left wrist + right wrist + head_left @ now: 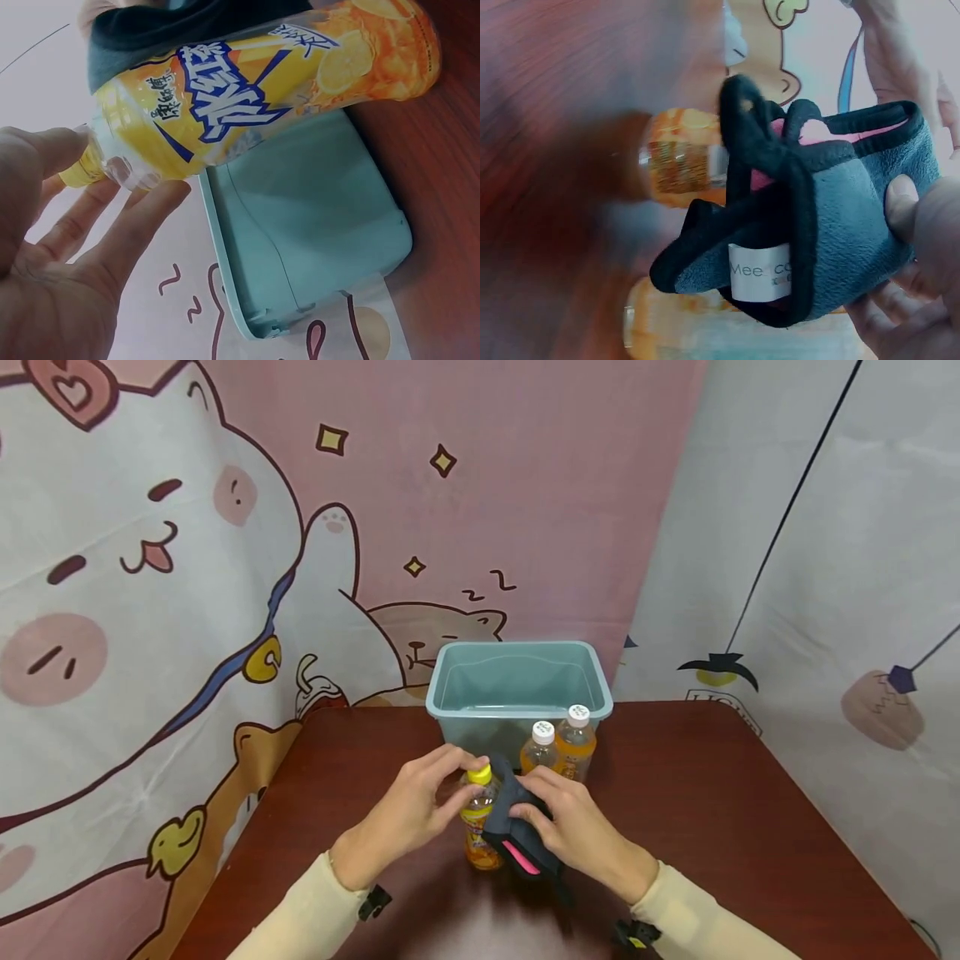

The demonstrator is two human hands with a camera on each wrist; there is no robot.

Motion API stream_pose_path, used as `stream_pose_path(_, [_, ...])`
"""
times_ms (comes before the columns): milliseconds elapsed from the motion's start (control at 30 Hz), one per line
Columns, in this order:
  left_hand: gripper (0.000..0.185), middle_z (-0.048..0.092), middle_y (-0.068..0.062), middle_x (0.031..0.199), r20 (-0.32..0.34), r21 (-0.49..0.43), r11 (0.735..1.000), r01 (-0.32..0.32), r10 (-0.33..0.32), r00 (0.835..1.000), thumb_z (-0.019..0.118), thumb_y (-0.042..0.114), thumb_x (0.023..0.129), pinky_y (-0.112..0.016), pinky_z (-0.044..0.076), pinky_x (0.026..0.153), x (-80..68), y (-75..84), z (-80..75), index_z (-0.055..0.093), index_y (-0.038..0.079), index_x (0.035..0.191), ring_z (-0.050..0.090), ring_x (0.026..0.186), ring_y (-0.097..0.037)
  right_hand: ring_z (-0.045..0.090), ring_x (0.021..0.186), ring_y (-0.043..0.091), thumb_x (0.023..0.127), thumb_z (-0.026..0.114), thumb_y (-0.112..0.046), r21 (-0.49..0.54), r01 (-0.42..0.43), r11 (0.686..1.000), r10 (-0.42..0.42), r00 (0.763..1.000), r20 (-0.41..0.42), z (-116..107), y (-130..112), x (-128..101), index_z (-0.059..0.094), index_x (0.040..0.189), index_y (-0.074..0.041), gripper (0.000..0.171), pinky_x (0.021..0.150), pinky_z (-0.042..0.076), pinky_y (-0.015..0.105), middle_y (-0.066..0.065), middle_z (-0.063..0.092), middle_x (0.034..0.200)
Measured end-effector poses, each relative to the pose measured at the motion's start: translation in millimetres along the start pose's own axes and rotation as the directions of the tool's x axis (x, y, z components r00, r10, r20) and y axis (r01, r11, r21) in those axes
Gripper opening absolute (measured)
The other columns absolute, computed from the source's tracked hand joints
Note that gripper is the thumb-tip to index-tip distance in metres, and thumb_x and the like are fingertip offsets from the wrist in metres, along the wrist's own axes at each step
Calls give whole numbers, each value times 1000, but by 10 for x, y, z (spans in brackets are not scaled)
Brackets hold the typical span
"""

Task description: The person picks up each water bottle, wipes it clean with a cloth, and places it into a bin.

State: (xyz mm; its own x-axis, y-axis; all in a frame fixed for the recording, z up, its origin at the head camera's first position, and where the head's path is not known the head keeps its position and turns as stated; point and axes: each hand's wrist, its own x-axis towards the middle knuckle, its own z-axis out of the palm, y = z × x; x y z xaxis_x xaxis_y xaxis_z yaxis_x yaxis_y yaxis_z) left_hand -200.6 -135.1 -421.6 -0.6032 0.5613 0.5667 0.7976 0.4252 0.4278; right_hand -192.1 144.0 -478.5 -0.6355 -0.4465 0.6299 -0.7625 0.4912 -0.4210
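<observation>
A bottle of iced tea (pixel 481 839) with a yellow cap and a yellow-orange label stands upright on the table. My left hand (pixel 408 802) pinches it at the cap, thumb on one side and fingers on the other, as the left wrist view of the bottle (pixel 240 86) also shows. In my right hand (pixel 577 828) is a folded dark grey cloth (pixel 517 818) with black edging and a pink inner side. A white tag (pixel 760 271) shows on the cloth in the right wrist view. The cloth lies against the bottle's right side and partly covers it.
Two white-capped bottles of orange drink (pixel 576 747) stand just beyond my right hand. Behind them is a light blue-green plastic bin (pixel 480 717) at the back of the brown table (pixel 675 802). A printed cloth backdrop (pixel 525 510) hangs behind.
</observation>
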Motion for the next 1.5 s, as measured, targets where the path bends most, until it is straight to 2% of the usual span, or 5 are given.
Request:
stream_pose_path(233, [34, 79, -1, 127, 5, -2, 1000, 8, -8, 1000, 90, 6, 103, -26, 68, 81, -8, -6, 22, 76, 14, 132, 72, 99, -12, 77, 102, 5, 102, 90, -14, 5, -27, 1000, 26, 999, 45, 68, 92, -80, 83, 128, -14, 27, 86, 69, 30, -5, 80, 117])
stream_pose_path(567, [33, 79, -4, 129, -12, 0, 1000, 15, -15, 1000, 92, 5, 101, -25, 68, 80, -1, 10, 25, 74, 13, 129, 75, 105, -14, 74, 94, 4, 98, 94, -16, -48, -10, 999, 18, 985, 171, 154, 198, -86, 86, 120, -12, 24, 79, 64, 22, -5, 79, 106])
stream_pose_path(1067, [34, 79, -6, 131, -10, 8, 1000, 24, -24, 1000, 90, 4, 102, -26, 65, 73, -13, -20, 6, 74, 12, 131, 73, 94, -19, 75, 90, 6, 99, 94, -15, -145, -27, 989, 81, 921, 380, 359, 310, -114, 83, 101, -15, 11, 72, 58, 18, -3, 73, 94])
stream_pose_path(1300, [37, 79, -6, 133, 0, -33, 998, 55, -55, 998, 90, 3, 102, -31, 72, 82, -37, -49, 2, 74, 12, 133, 78, 109, -16, 75, 92, 5, 99, 94, -14, -127, -25, 992, 73, 920, 386, 410, 333, -128, 85, 104, -14, 11, 73, 59, 19, -3, 74, 95])
stream_pose_path(1500, [38, 79, -5, 133, 0, -38, 998, 51, -51, 999, 92, 3, 100, -29, 71, 81, -31, -75, -14, 74, 13, 132, 78, 106, -19, 76, 95, 5, 99, 94, -13, -90, -55, 994, 85, 926, 368, 428, 338, -125, 88, 111, -12, 13, 77, 62, 20, -2, 77, 100])
